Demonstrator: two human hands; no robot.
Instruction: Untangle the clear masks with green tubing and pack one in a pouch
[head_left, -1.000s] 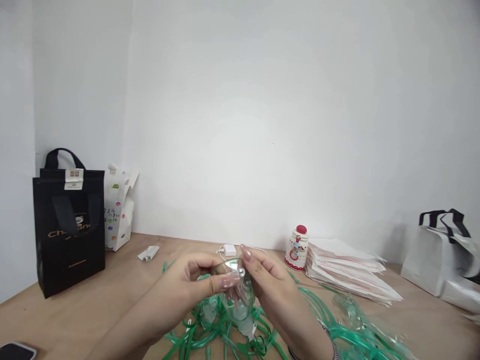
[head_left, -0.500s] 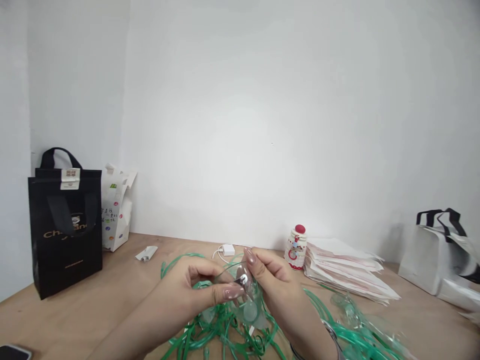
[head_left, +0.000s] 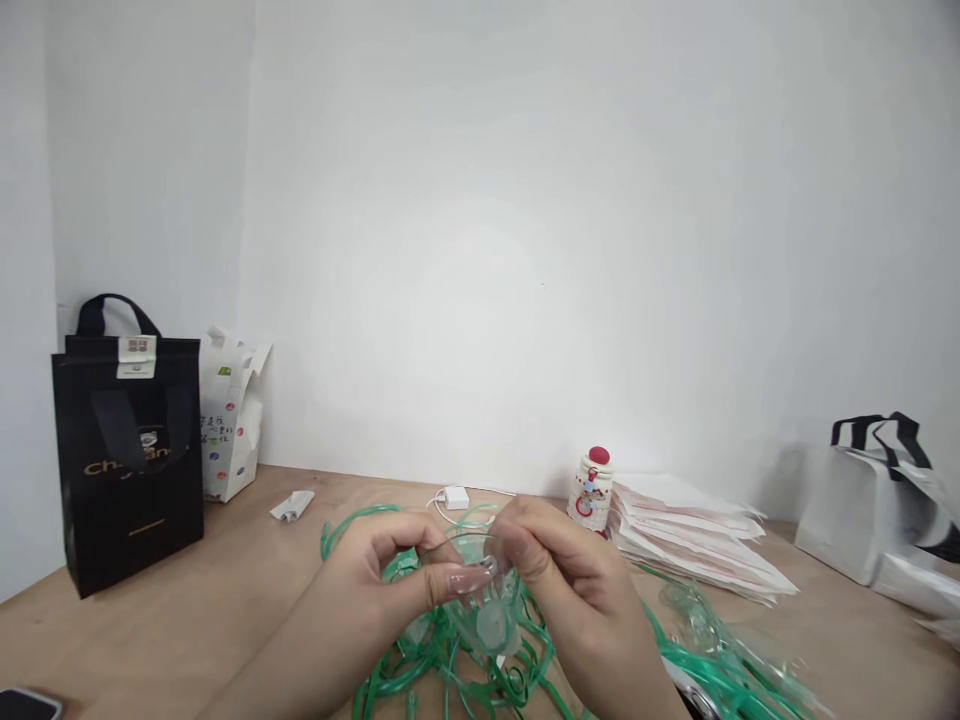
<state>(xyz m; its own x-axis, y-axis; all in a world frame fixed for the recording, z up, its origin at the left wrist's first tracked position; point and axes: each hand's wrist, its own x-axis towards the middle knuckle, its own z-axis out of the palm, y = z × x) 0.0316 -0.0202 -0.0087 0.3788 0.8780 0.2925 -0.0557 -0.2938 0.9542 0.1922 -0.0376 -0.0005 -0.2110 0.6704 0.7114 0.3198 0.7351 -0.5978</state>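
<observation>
A clear, greenish oxygen mask [head_left: 491,625] with a round disc on its side is held up between my two hands. My left hand [head_left: 390,590] pinches its upper edge, the thumb lying flat across the front. On the other side, my right hand [head_left: 581,590] is closed with thumb and bent fingers at the mask's top, by a small shiny piece I cannot make out clearly. A thin green strap [head_left: 457,536] arches between both hands. Underneath lies a tangle of green tubing and straps [head_left: 442,655], partly covered by my hands.
More green tubing with clear parts [head_left: 712,660] lies to the right. Behind stand a white-and-red bottle [head_left: 590,497], a stack of papers [head_left: 690,540] and a white charger [head_left: 455,497]. Bags include a black one [head_left: 131,480] at left and a white one [head_left: 844,515] at right.
My right fingers have shifted and curled closer over the mask's top edge. The small piece between my fingers, dark earlier, now looks clear. The mask stays in both hands.
</observation>
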